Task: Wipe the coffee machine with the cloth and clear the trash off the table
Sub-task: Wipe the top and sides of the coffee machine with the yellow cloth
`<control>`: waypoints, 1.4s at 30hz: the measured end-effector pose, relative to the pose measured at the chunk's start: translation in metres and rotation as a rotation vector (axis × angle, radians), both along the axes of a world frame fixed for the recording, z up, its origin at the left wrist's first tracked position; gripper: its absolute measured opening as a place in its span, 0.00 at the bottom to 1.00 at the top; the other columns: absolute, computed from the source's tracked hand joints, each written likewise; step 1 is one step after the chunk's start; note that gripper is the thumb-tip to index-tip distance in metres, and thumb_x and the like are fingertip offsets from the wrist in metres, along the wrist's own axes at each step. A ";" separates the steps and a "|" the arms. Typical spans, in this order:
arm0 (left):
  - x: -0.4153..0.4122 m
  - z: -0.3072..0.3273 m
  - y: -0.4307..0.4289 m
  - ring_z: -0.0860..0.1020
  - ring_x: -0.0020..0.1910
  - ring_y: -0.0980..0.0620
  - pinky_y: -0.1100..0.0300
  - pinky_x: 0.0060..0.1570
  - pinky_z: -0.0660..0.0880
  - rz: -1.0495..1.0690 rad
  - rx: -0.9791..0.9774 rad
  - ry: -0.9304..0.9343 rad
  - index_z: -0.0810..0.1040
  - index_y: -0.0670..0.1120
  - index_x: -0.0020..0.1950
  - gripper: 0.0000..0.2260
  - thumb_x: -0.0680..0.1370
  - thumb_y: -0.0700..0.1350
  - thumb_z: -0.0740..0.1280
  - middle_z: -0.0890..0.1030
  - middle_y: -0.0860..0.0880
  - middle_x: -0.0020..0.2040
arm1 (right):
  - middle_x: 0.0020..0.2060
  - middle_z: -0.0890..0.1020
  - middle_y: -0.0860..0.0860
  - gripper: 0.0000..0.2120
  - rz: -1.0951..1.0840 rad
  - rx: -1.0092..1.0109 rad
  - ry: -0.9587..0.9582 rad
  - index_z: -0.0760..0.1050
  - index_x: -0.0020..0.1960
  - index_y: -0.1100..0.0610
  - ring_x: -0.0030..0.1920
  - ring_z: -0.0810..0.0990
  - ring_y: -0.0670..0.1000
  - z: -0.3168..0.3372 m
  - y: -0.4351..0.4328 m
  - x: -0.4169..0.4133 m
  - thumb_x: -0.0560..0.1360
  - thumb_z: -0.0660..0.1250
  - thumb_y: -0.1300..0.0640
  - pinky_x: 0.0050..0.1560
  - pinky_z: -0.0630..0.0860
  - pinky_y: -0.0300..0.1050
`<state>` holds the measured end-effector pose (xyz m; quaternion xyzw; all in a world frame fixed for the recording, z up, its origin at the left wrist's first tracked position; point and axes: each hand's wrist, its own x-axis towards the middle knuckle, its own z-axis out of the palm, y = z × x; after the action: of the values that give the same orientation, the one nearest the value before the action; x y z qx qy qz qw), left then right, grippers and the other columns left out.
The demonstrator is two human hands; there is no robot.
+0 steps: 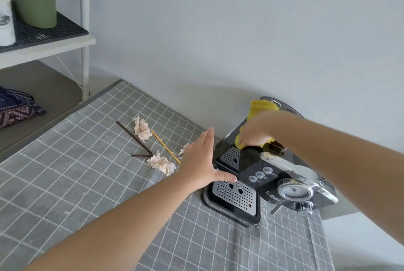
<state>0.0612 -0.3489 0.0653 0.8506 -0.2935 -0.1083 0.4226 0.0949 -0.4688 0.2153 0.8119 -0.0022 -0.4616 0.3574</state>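
**Wiping the top, one hand steadying the side**

The coffee machine [269, 168] stands at the far right of the tabletop [87, 183], close against the wall. The right hand [256, 132] is closed down over a yellow cloth [261, 108], pressing it onto the machine's top; bunched cloth sticks out past the fingers toward the wall. The left hand [202, 159] is spread flat, fingers together and thumb out, laid against the machine's left side just above the drip tray [234, 194].

To my eye the wipe goes best with that left hand kept firm, so the machine does not slide on the checked tablecloth as the cloth pushes across. Flattening the cloth would cover more surface than the wad does. The buttons [260, 174] and the round gauge [294, 190] on the front look like spots to go over lightly.

The trash lies untouched, left of the machine: two crumpled tissues [142, 128], a dark bent straw [135, 139] and a yellow stick [166, 147].
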 end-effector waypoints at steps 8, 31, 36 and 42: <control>0.005 -0.002 -0.003 0.48 0.79 0.50 0.50 0.76 0.51 -0.043 -0.012 0.027 0.40 0.46 0.78 0.60 0.62 0.68 0.72 0.45 0.49 0.80 | 0.57 0.80 0.52 0.19 0.111 0.001 0.079 0.76 0.59 0.53 0.57 0.78 0.56 -0.007 -0.016 0.008 0.77 0.51 0.49 0.58 0.74 0.53; -0.020 -0.005 -0.047 0.62 0.74 0.57 0.50 0.75 0.56 -0.076 -0.327 0.088 0.59 0.54 0.76 0.39 0.70 0.70 0.64 0.66 0.58 0.74 | 0.58 0.78 0.48 0.17 0.197 -0.128 -0.271 0.77 0.57 0.48 0.61 0.73 0.56 -0.006 -0.055 0.042 0.77 0.52 0.55 0.59 0.69 0.55; -0.024 -0.004 -0.043 0.59 0.76 0.58 0.63 0.68 0.49 -0.066 -0.364 0.057 0.63 0.53 0.75 0.35 0.72 0.65 0.65 0.67 0.57 0.74 | 0.61 0.77 0.45 0.18 0.310 -0.094 -0.058 0.74 0.62 0.45 0.65 0.72 0.54 -0.017 -0.047 0.013 0.78 0.50 0.53 0.62 0.66 0.59; -0.026 -0.010 -0.046 0.58 0.76 0.59 0.56 0.74 0.53 -0.087 -0.355 0.056 0.60 0.52 0.77 0.38 0.71 0.70 0.55 0.64 0.58 0.75 | 0.57 0.80 0.48 0.16 0.090 -0.200 -0.263 0.77 0.56 0.49 0.57 0.76 0.54 -0.001 -0.053 0.053 0.75 0.53 0.57 0.50 0.70 0.50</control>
<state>0.0352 -0.3953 0.0554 0.7458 -0.3328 -0.0968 0.5689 0.1484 -0.5219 0.2140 0.8250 -0.0586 -0.3323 0.4533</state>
